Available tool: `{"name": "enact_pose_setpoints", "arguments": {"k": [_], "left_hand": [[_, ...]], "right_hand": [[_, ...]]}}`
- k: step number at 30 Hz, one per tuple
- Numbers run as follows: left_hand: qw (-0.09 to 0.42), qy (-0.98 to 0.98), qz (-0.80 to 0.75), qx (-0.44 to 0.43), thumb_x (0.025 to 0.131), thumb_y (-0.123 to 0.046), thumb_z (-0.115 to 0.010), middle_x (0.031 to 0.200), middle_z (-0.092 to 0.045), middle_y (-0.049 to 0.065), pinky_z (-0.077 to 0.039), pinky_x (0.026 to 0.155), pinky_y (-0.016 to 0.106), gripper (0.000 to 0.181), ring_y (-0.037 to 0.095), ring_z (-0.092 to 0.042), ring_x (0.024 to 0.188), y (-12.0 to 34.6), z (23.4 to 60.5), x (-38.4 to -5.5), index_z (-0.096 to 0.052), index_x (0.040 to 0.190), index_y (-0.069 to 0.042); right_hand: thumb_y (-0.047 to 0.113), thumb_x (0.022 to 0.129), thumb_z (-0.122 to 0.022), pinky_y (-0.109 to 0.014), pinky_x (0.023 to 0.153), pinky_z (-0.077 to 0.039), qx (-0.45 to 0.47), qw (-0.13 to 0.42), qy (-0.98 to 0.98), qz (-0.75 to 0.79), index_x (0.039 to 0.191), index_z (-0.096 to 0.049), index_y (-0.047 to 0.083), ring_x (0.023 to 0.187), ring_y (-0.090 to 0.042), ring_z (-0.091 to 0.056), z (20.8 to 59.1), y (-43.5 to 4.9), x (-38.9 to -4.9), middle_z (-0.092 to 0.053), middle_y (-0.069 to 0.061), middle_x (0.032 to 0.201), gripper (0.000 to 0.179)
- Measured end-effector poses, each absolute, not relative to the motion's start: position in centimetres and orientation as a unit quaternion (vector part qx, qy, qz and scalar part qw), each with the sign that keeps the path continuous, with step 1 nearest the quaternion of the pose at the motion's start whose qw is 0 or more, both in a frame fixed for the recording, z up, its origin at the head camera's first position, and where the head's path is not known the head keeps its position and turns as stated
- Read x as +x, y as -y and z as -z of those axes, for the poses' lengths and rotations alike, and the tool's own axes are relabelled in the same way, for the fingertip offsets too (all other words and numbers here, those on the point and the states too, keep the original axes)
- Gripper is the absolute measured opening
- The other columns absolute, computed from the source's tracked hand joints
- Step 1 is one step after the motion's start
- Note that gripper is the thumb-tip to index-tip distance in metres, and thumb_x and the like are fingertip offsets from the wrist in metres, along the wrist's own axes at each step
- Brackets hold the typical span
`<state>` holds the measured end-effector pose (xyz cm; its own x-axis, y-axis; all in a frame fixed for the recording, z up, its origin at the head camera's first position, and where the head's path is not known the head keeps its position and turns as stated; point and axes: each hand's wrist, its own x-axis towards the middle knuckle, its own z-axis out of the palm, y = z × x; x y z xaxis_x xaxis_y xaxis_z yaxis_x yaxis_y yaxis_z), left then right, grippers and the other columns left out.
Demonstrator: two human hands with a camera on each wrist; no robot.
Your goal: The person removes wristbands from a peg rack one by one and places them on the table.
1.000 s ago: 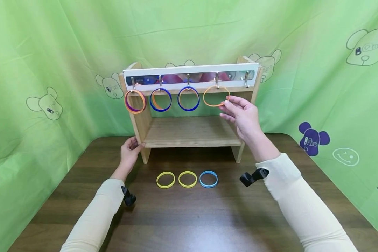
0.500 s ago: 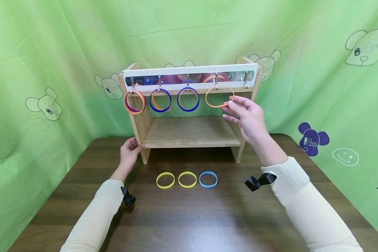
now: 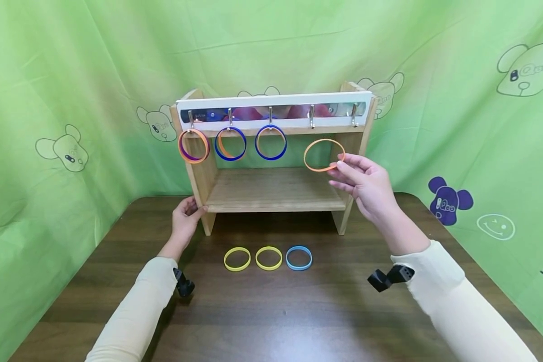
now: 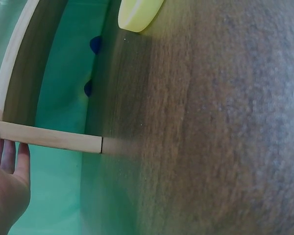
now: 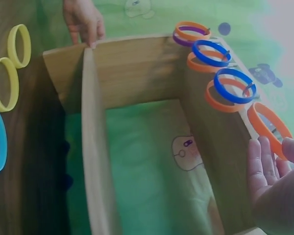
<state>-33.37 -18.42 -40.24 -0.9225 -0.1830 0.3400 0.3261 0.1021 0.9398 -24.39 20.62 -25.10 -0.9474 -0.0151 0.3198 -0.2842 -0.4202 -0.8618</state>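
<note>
My right hand pinches an orange silicone wristband between thumb and fingers. The band is held up in front of the wooden shelf, just below the fourth hook from the left. In the right wrist view the same orange band stands at the fingertips. At the shelf's lower left, my left hand grips the side panel, thumb on one face and fingers on the other. From the first three hooks hang pairs of wristbands: orange with purple, then blue with orange, then another blue with orange.
Two yellow wristbands and a light blue wristband lie in a row on the dark wooden table. The fifth hook holds no band. A green printed curtain closes off the back and sides.
My right hand has moved down and to the right with the orange wristband, which earlier overlapped the fourth hook and now sits below it. The left hand stays on the side panel.
</note>
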Motion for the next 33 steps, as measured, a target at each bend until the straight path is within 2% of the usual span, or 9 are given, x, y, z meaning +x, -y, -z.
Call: {"name": "enact_pose_setpoints", "arguments": {"k": [11, 18, 33], "left_hand": [[0.171, 0.706, 0.685, -0.055, 0.090, 0.004, -0.065, 0.129, -0.053, 0.029, -0.048, 0.079, 0.016, 0.039, 0.030, -0.052, 0.116, 18.7, 39.9, -33.3, -0.052, 0.126, 0.013], [0.166, 0.717, 0.674, -0.057, 0.090, 0.006, -0.062, 0.129, -0.052, 0.032, -0.047, 0.081, 0.016, 0.038, 0.033, -0.051, 0.117, 17.9, 37.7, -31.2, -0.050, 0.125, 0.016], [0.171, 0.721, 0.669, -0.062, 0.089, 0.007, -0.063, 0.127, -0.053, 0.032, -0.047, 0.078, 0.015, 0.038, 0.035, -0.051, 0.116, 18.0, 37.9, -31.1, -0.051, 0.124, 0.016]], "right_hand": [[0.003, 0.092, -0.065, -0.033, 0.077, -0.056, 0.119, 0.041, 0.564, -0.816, 0.100, -0.067, 0.005, 0.085, -0.018, -0.070, 27.7, -22.3, -23.8, -0.072, -0.009, 0.093, 0.008], [0.002, 0.094, -0.062, -0.031, 0.076, -0.056, 0.123, 0.028, 0.585, -0.801, 0.101, -0.066, 0.007, 0.086, -0.015, -0.070, 29.6, -23.3, -23.5, -0.072, -0.005, 0.092, 0.009], [0.001, 0.095, -0.060, -0.033, 0.077, -0.056, 0.101, 0.004, 0.618, -0.780, 0.100, -0.066, 0.010, 0.085, -0.015, -0.070, 33.5, -25.6, -22.7, -0.072, -0.004, 0.092, 0.013]]}}
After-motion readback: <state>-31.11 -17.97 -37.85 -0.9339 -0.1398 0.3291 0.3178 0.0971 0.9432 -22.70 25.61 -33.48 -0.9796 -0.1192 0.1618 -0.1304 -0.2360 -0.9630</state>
